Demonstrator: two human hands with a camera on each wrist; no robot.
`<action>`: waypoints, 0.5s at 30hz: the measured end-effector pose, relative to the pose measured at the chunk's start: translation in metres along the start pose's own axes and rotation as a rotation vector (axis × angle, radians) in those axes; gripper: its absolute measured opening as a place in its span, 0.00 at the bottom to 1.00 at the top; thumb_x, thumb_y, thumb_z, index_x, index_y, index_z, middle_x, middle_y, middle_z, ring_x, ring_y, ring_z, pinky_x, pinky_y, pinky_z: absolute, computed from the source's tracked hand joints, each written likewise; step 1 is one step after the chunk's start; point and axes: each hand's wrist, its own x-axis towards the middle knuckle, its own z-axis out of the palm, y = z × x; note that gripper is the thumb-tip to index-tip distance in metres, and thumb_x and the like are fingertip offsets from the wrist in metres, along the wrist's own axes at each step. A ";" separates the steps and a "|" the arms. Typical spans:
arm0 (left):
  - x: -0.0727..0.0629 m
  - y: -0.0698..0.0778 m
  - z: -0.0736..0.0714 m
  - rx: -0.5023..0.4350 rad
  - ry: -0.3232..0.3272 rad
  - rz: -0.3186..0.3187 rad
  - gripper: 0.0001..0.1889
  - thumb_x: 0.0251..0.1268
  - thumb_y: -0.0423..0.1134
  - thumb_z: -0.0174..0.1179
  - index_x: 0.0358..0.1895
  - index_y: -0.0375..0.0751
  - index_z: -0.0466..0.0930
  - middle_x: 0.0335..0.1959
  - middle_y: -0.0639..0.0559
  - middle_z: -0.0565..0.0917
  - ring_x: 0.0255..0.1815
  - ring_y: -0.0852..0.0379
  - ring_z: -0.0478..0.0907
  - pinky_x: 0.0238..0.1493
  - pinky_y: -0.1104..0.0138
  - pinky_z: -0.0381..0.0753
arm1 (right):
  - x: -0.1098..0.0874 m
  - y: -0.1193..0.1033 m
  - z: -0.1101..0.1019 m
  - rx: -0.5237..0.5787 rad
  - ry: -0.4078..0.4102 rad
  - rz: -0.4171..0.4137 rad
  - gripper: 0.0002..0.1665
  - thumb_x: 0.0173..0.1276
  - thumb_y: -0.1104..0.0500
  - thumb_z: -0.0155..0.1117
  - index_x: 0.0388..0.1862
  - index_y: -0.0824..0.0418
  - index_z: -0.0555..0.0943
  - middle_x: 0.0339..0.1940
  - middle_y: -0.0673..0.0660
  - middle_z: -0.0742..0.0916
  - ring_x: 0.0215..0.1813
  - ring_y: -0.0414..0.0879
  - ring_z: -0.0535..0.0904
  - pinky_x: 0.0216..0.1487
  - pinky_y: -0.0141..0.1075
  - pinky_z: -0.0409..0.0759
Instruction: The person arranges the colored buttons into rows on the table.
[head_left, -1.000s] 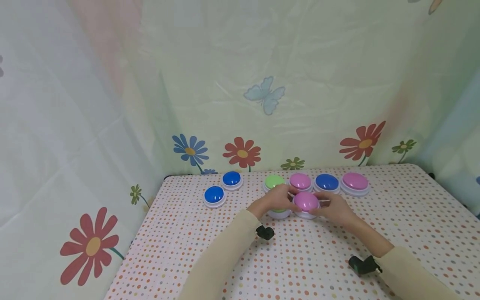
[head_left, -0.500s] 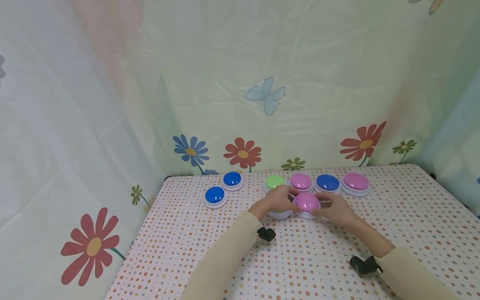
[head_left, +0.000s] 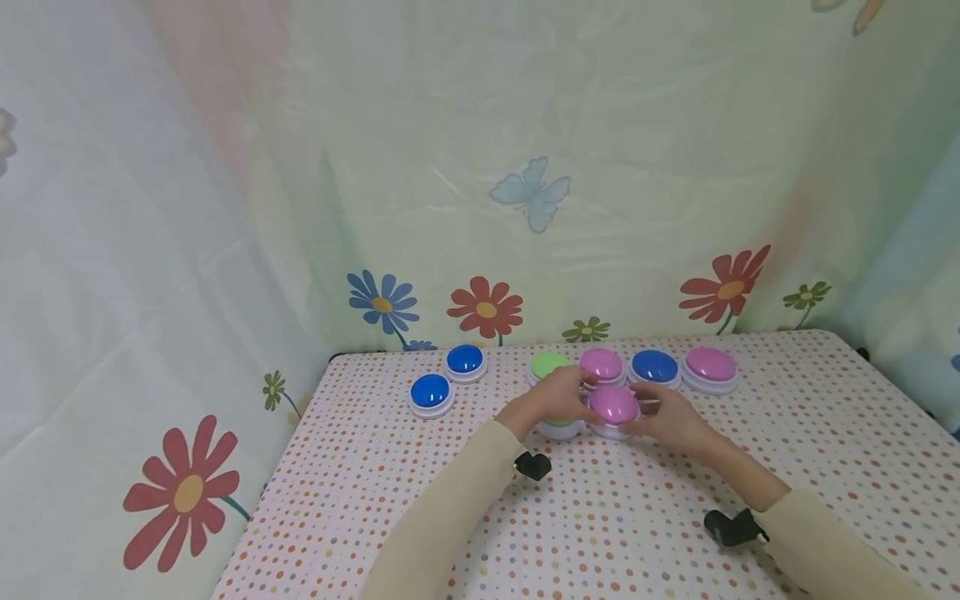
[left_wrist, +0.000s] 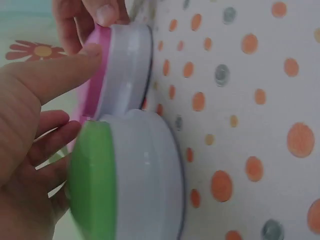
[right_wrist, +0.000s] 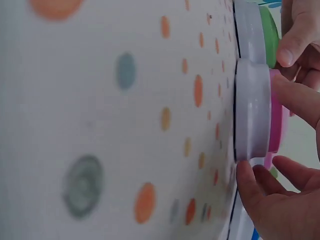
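In the head view, both hands are at a pink push button [head_left: 615, 405] with a round white base, in the front row. My left hand [head_left: 551, 394] holds its left side; in the left wrist view, the thumb [left_wrist: 82, 57] lies on the pink dome's edge. From the right, my right hand [head_left: 671, 415] grips the same button, with thumb and fingers around its side in the right wrist view. A green push button [left_wrist: 95, 175] sits right beside it on the left, mostly covered by my left hand in the head view. Both bases are flat on the table.
Behind stands a row: a green button [head_left: 550, 364], a pink button [head_left: 601, 363], a blue button [head_left: 654, 365] and another pink button [head_left: 711, 363]. Two blue buttons, one nearer [head_left: 430, 391] and one farther [head_left: 464, 358], sit left on the dotted tablecloth [head_left: 570, 525]. A patterned curtain [head_left: 420, 167] hangs behind.
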 end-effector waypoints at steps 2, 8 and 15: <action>-0.004 -0.001 -0.006 -0.010 0.014 0.019 0.36 0.52 0.45 0.75 0.66 0.42 0.72 0.61 0.56 0.77 0.60 0.60 0.73 0.54 0.72 0.73 | 0.002 -0.004 -0.002 -0.025 -0.005 -0.005 0.50 0.61 0.48 0.72 0.72 0.72 0.59 0.67 0.75 0.68 0.63 0.71 0.68 0.54 0.56 0.76; -0.022 -0.013 -0.029 -0.105 0.077 0.003 0.29 0.58 0.41 0.70 0.64 0.41 0.75 0.58 0.56 0.79 0.57 0.55 0.75 0.49 0.73 0.76 | 0.010 -0.025 -0.007 -0.037 0.010 -0.074 0.41 0.67 0.48 0.66 0.69 0.71 0.64 0.66 0.73 0.70 0.64 0.70 0.67 0.55 0.58 0.75; -0.047 -0.033 -0.054 -0.126 0.106 0.006 0.23 0.64 0.40 0.65 0.61 0.38 0.77 0.53 0.47 0.81 0.53 0.53 0.77 0.45 0.73 0.78 | 0.026 -0.055 -0.008 -0.021 -0.004 -0.147 0.37 0.67 0.48 0.65 0.67 0.68 0.68 0.64 0.71 0.74 0.63 0.67 0.69 0.55 0.55 0.76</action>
